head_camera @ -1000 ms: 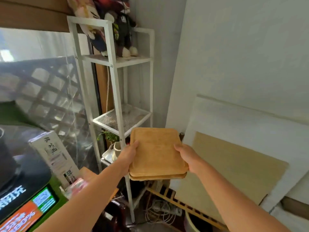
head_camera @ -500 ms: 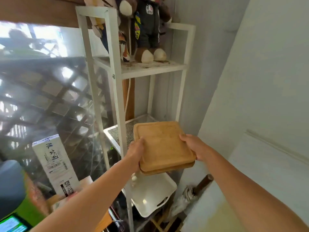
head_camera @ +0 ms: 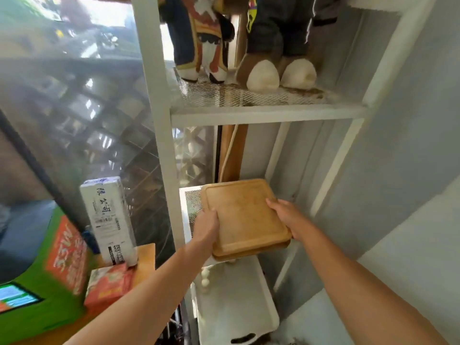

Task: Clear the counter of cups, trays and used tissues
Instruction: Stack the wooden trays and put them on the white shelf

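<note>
Trays (head_camera: 245, 217), two wooden ones stacked flush, sit level between both hands at the front of the white shelf unit (head_camera: 159, 125), their far edge already over the middle mesh shelf (head_camera: 191, 202). The left hand (head_camera: 206, 226) clamps the stack's edge at 9 o'clock, thumb on top; the right hand (head_camera: 286, 215) clamps the edge at 3 o'clock, fingers curled under. The step appears to be sliding the stack onto that shelf.

To do it well, the person would probably keep the stack level and push it straight toward 12 o'clock, between the front post at 9 o'clock and the thinner upright at 3 o'clock, so neither corner catches the frame. The lower tray shows only as a thin lip, so the grip should pinch both together or it may slip out. Once most of the stack rests on the mesh, the fingers underneath can draw back and the palms finish the push.

Plush toys (head_camera: 263, 68) stand on the shelf above, well clear. A white tray (head_camera: 234, 307) lies on the shelf below, and a white carton (head_camera: 109, 220) stands on the surface at 9 o'clock.
</note>
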A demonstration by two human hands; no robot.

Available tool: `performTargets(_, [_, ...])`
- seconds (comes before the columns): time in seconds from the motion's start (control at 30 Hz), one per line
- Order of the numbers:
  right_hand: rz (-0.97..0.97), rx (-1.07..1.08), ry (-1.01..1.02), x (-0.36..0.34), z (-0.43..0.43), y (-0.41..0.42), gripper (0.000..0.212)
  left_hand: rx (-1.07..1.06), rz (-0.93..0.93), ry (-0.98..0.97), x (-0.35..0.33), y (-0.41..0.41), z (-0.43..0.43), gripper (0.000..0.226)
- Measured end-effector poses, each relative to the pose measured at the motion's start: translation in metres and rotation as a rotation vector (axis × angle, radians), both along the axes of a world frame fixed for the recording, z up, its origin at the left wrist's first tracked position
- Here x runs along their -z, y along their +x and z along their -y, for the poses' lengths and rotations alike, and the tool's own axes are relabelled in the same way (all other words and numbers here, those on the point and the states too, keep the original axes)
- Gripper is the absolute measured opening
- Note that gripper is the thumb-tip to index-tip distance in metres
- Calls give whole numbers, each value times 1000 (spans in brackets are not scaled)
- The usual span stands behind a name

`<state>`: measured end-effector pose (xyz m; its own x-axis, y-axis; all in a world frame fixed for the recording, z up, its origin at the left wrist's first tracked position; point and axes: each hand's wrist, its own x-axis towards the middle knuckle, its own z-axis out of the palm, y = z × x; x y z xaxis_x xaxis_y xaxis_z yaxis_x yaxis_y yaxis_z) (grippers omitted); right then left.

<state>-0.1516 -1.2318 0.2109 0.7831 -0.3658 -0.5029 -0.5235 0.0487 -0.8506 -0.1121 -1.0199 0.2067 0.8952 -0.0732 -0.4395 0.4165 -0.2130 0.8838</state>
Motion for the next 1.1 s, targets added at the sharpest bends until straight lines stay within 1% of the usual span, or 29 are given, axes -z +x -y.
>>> performTargets(0.1, [-17, -12, -1, 14, 2, 16, 14, 2, 27, 98, 6, 9, 2, 35])
performTargets(0.2, [-28, -40, -16, 22, 4, 27, 14, -6, 39, 192, 8, 17, 4, 32])
performTargets(0.33, [-74, -81, -17, 24, 11, 34, 25, -17, 23, 211, 14, 19, 7, 34])
performTargets(0.57, [-71, -111, -59, 29, 19, 36, 42, -5, 44, 322, 20, 23, 13, 41])
performTargets(0.63, [-67, -111, -80, 30, 21, 35, 47, 3, 55, 382, 22, 21, 15, 41])
performTargets(0.7, [-75, -118, -144, 32, 23, 33, 52, 22, 72, 439, 24, 18, 18, 40])
performTargets(0.8, [-102, -143, -253, 37, 22, 30, 59, 35, 103, 465, 26, 13, 21, 32])
performTargets(0.97, [-100, -167, -376, 40, 19, 29, 59, 30, 144, 466, 31, 12, 22, 23])
performTargets(1.1, [-108, -176, -461, 38, 16, 27, 62, 52, 155, 476, 33, 13, 18, 28])
